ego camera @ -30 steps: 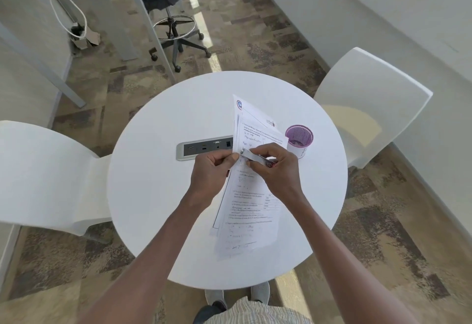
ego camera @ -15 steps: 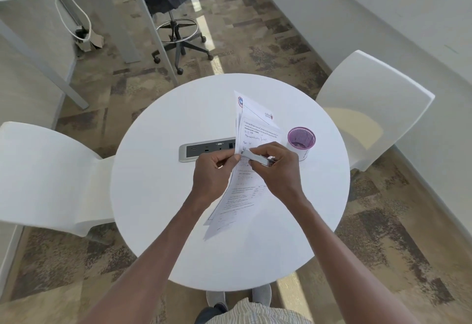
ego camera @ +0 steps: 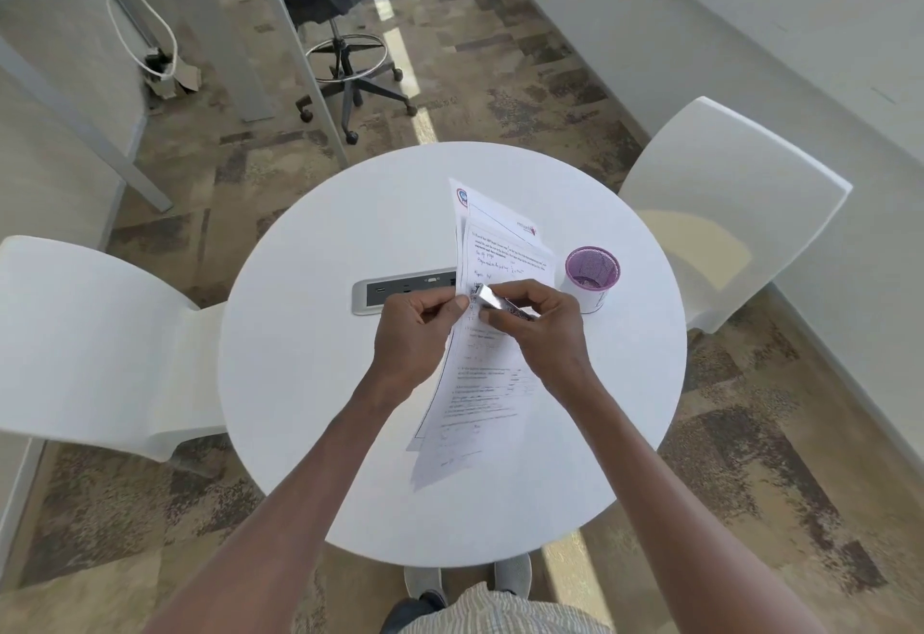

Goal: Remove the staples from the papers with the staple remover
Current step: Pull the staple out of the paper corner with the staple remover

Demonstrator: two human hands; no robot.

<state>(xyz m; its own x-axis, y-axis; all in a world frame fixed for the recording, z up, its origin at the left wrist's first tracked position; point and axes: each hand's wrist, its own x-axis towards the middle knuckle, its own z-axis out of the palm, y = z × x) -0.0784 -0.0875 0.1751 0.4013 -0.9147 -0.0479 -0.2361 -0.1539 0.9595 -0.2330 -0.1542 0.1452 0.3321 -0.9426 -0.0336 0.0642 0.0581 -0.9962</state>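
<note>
A stack of printed papers (ego camera: pixel 492 253) with handwriting lies lengthwise on the round white table (ego camera: pixel 300 383), its left edge lifted and curled. My left hand (ego camera: pixel 417 333) pinches that left edge near the middle of the sheets. My right hand (ego camera: pixel 537 328) grips a small metal staple remover (ego camera: pixel 492 302), whose tip meets the papers right beside my left fingertips. The staple itself is too small to make out.
A purple mesh cup (ego camera: pixel 592 273) stands just right of the papers. A grey power outlet panel (ego camera: pixel 400 291) is set into the table left of my hands. White chairs stand at the left (ego camera: pixel 100 348) and right (ego camera: pixel 725 203). A black stool (ego camera: pixel 340 8) is beyond.
The papers' lower end has dropped back toward the table after being lifted. Both hands stay together at the papers' edge, and the staple remover has tilted slightly.
</note>
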